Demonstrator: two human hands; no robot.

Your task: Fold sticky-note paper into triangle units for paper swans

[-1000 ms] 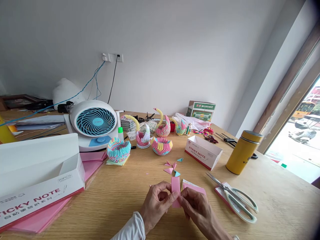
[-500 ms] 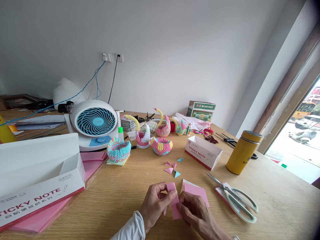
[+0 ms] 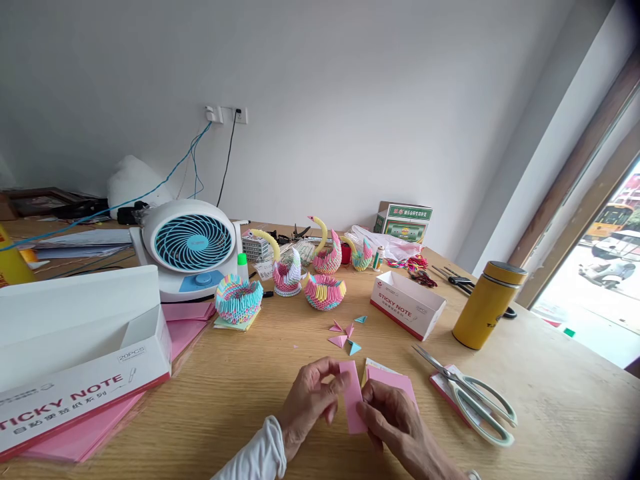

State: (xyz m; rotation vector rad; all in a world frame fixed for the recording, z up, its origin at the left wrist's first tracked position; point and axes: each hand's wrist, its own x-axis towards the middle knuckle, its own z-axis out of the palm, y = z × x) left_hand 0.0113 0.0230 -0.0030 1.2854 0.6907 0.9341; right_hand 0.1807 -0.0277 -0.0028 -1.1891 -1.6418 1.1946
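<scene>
Here, narrow pink paper strip (image 3: 353,403) pinched low over the wooden table (image 3: 240,380) between left hand (image 3: 309,403) and right hand (image 3: 395,421), both grips closed on its edges, apparently for creasing; pink sheet stack (image 3: 395,381) just beside.

You sit at a wooden table (image 3: 240,380) pushed against a plain white wall (image 3: 350,100); a wall socket (image 3: 239,115) sits above the table, and daylight enters through the wood-framed window (image 3: 595,267) to its right.
</scene>
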